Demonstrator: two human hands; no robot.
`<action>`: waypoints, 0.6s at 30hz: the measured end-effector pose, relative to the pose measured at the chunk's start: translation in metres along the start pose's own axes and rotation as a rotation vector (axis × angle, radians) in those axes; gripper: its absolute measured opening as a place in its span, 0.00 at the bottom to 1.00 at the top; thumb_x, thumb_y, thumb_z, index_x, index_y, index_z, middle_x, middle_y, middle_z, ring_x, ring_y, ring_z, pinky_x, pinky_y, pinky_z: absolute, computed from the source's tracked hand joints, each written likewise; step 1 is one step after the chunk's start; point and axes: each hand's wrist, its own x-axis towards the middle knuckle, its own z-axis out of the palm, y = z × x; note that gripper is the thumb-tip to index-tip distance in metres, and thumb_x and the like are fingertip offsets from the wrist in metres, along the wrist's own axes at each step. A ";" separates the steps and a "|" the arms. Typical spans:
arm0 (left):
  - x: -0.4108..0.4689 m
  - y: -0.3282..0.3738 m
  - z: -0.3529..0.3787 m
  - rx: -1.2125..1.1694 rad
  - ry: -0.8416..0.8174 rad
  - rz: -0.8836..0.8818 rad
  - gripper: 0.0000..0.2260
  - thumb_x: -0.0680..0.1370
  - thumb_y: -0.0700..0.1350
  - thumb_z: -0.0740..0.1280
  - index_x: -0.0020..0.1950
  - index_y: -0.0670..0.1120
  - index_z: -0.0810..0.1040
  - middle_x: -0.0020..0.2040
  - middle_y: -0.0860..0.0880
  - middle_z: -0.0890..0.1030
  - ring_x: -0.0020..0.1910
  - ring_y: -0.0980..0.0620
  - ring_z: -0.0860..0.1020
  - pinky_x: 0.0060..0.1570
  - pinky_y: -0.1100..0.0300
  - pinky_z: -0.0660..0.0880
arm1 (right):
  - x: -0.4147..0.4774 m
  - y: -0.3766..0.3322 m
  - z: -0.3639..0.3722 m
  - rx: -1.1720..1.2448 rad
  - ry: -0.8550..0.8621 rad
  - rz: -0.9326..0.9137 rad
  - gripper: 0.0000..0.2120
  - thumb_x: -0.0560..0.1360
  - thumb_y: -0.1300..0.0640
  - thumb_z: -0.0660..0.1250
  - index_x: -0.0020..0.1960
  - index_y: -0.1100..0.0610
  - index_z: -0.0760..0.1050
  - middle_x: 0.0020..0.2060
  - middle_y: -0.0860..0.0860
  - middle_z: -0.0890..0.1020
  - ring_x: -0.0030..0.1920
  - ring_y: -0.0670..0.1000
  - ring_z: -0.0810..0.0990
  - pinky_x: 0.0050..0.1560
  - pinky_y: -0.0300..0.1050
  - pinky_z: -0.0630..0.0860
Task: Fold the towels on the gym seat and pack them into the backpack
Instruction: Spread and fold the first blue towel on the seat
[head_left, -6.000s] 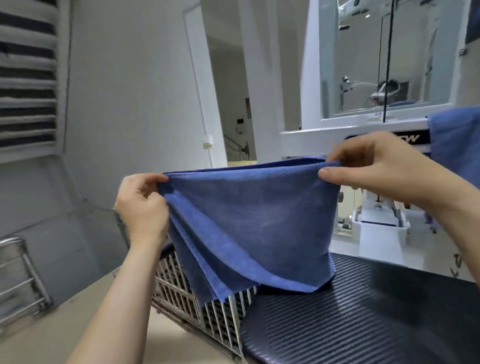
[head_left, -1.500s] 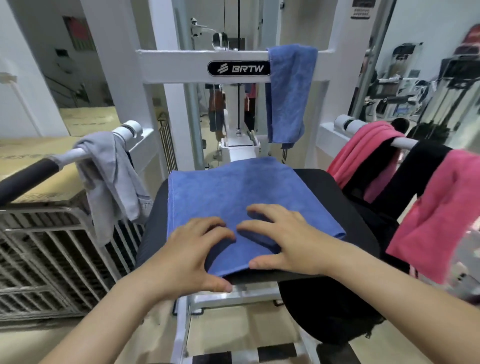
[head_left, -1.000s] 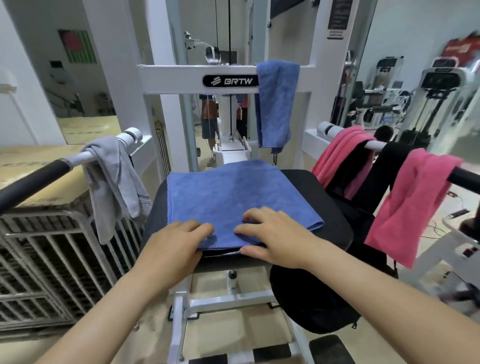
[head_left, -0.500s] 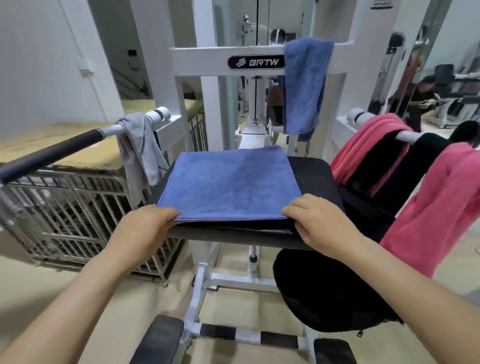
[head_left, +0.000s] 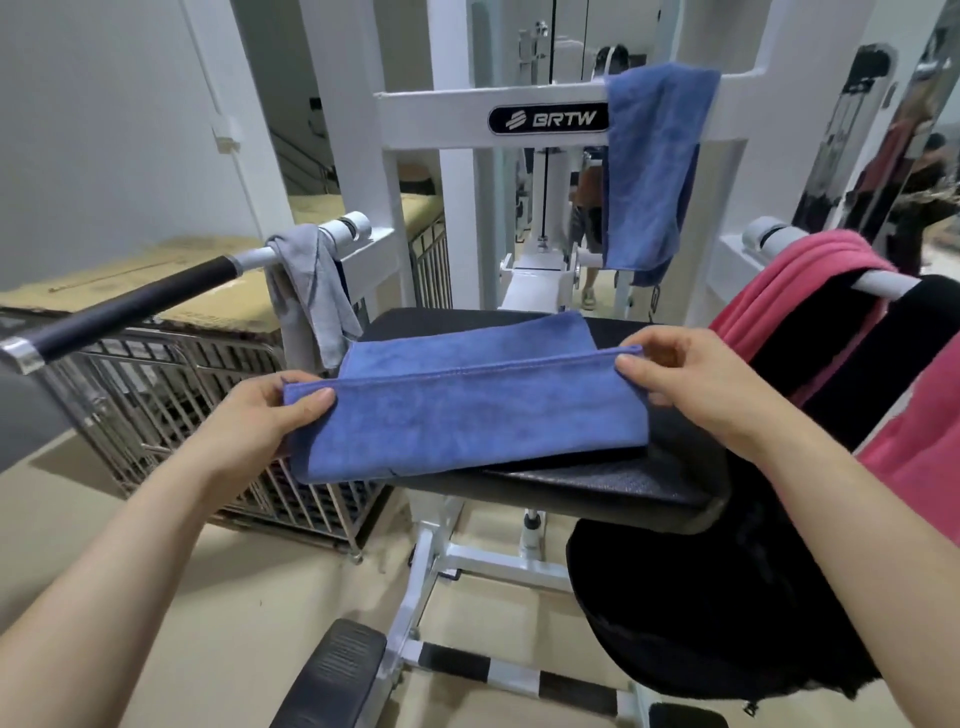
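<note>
A blue towel (head_left: 467, 415) lies on the black gym seat (head_left: 623, 483), its near half lifted and folded back over the far half. My left hand (head_left: 265, 421) pinches the towel's left corner. My right hand (head_left: 696, 384) pinches its right corner. A black backpack (head_left: 727, 613) hangs below the seat at the right. A second blue towel (head_left: 649, 166) is draped over the white machine frame. A grey towel (head_left: 306, 296) hangs on the left bar, and pink towels (head_left: 795, 291) and a black one (head_left: 810, 343) hang on the right bar.
The white machine frame (head_left: 441, 104) stands behind the seat. A metal wire cage (head_left: 171, 400) with cardboard on top sits at the left. A black-gripped handle (head_left: 130, 306) juts out at the left. A foot pad (head_left: 332, 680) lies on the floor below.
Both hands have taken the towel's near corners and lifted the near edge up and away from me, folding it over the far half. Before that, the hands pressed the towel flat on the seat.
</note>
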 end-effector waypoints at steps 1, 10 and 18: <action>0.013 -0.001 0.002 0.000 0.049 -0.017 0.07 0.77 0.46 0.68 0.49 0.42 0.79 0.41 0.46 0.83 0.39 0.51 0.81 0.38 0.57 0.77 | 0.014 0.003 0.006 -0.024 0.058 0.009 0.06 0.78 0.61 0.66 0.43 0.55 0.77 0.33 0.51 0.76 0.31 0.43 0.71 0.32 0.31 0.69; 0.123 -0.002 0.018 0.451 0.280 0.137 0.09 0.79 0.48 0.65 0.44 0.44 0.76 0.42 0.46 0.80 0.42 0.46 0.77 0.37 0.55 0.67 | 0.115 0.023 0.039 -0.712 0.232 -0.012 0.05 0.80 0.58 0.59 0.51 0.57 0.72 0.46 0.57 0.79 0.49 0.59 0.77 0.42 0.45 0.63; 0.142 -0.014 0.024 0.958 0.317 0.246 0.12 0.79 0.51 0.62 0.47 0.42 0.75 0.46 0.40 0.81 0.48 0.38 0.76 0.40 0.53 0.67 | 0.142 0.033 0.051 -1.108 0.063 0.105 0.06 0.78 0.61 0.57 0.54 0.60 0.66 0.49 0.63 0.78 0.44 0.63 0.74 0.40 0.50 0.67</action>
